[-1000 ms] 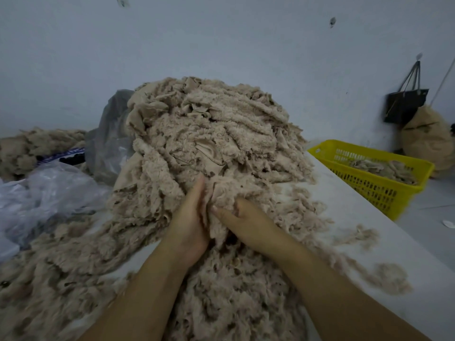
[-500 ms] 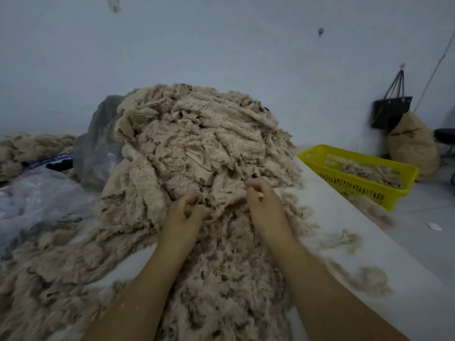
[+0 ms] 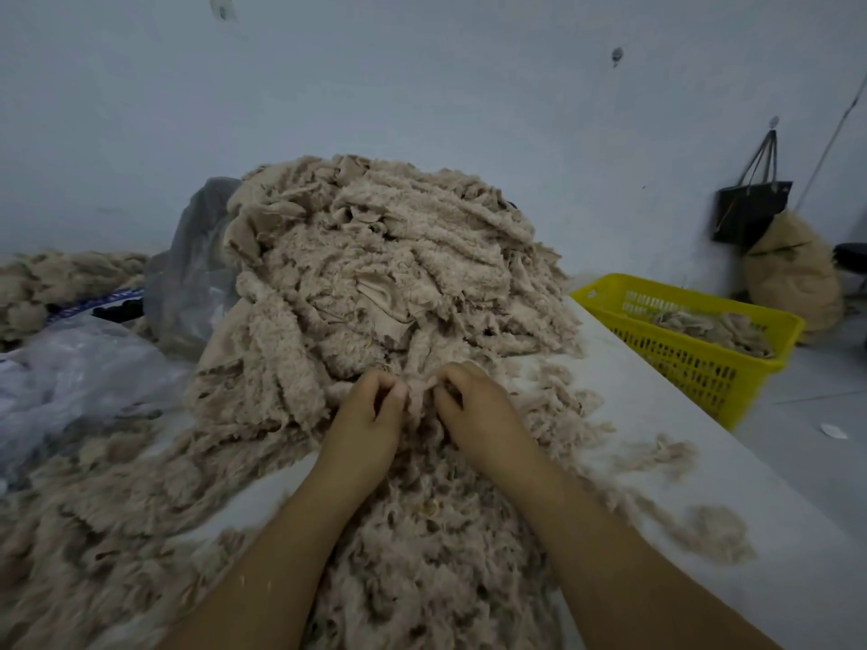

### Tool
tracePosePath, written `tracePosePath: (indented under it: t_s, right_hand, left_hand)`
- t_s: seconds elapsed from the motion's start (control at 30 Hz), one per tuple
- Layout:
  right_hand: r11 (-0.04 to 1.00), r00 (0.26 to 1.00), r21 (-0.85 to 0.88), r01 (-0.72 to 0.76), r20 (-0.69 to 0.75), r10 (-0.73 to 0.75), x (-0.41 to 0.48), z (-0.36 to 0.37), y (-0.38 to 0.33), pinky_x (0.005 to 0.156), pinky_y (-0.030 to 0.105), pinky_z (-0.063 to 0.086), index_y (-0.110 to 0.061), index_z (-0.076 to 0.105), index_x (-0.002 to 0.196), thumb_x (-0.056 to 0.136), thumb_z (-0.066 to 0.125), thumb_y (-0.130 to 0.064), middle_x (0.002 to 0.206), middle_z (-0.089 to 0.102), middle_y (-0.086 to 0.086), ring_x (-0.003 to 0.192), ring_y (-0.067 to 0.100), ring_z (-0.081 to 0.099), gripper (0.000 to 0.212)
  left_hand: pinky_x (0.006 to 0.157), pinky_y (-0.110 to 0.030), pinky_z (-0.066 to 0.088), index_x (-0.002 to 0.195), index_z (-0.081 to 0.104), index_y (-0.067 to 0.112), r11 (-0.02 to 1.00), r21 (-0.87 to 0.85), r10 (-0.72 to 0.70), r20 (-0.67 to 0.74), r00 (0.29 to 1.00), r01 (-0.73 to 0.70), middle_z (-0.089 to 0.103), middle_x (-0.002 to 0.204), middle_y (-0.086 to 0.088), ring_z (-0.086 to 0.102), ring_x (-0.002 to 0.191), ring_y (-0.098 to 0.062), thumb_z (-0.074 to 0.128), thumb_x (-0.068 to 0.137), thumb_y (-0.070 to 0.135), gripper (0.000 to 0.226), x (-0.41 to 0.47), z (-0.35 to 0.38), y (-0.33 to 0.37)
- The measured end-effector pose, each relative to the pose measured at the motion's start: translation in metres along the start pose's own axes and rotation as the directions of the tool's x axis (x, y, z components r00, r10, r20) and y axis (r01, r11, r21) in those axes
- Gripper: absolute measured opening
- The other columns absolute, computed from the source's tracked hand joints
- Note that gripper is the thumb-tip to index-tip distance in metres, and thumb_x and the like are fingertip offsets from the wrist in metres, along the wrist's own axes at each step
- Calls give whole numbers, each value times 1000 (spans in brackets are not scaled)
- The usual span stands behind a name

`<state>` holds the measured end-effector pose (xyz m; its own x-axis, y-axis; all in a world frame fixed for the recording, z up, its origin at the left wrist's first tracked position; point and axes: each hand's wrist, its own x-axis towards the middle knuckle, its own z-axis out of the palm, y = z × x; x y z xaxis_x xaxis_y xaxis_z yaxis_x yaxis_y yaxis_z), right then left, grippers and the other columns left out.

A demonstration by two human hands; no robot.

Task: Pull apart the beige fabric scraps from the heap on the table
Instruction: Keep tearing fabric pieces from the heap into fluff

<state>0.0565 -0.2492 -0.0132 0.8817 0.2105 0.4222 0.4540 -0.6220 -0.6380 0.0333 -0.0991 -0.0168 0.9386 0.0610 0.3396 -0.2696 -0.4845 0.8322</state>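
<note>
Ok: pale wall (image 3: 422,86) behind everything. White tabletop (image 3: 703,471) runs from the near edge back to it and is mostly covered. Heap (image 3: 375,274) of beige fleecy scraps sits mid-tabletop, tall and domed, with strips draped down its front. Loose fluff (image 3: 422,546) spreads from the heap's foot toward the camera and off to the left; both forearms lie over it. Clear bag (image 3: 70,377) is crumpled at left, and a grey bag (image 3: 197,265) stands against the heap's left flank. Smaller pile (image 3: 56,283) of the same stuff is far left, behind the clear bag. Yellow basket (image 3: 680,368) sits beyond the tabletop's right edge with some scraps inside. Tan sack (image 3: 793,279) is by the wall past the basket, and a black bag (image 3: 750,208) hangs just above it. A tuft (image 3: 718,532) lies alone on bare tabletop at right. Left hand (image 3: 370,415) and right hand (image 3: 478,410) are at the heap's foot, close together, knuckles up. Each grip is narrow: fingers curled, pinching one scrap (image 3: 420,391) that stands between them, low on the heap's front.
</note>
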Motion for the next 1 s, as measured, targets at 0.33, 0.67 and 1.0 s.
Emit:
tracePosePath:
  t_s: [0.33, 0.67, 1.0]
  right_hand:
    - [968, 984, 240, -70, -142, 106, -3, -8, -3, 62, 19, 47, -38, 55, 103, 104, 45, -18, 83, 60, -16, 70, 3, 60, 22]
    - [774, 785, 596, -213, -367, 499, 6, -34, 16, 69, 28, 53, -41, 53, 91, 106, 44, -28, 100, 62, -14, 83, 6, 63, 22]
    - [837, 982, 539, 94, -188, 11, -13, -20, -33, 59, 8, 45, -47, 63, 79, 99, 49, -17, 74, 66, -23, 66, -8, 61, 38]
  left_hand:
    - [60, -20, 38, 66, 57, 24, 996, -87, -8, 120, 993, 18, 52, 68, -4, 47, 58, -7, 44, 102, 45, 43, -6, -1, 9]
    - [48, -18, 34, 49, 45, 19, 939, -342, -64, -76, 995, 34, 37, 52, -5, 33, 50, -16, 62, 92, 42, 51, -4, -11, 8]
    - [86, -28, 54, 109, 73, 28, 822, -455, -195, 343, 919, 344, 73, 116, -4, 68, 98, -12, 40, 98, 61, 48, -3, 2, 21]
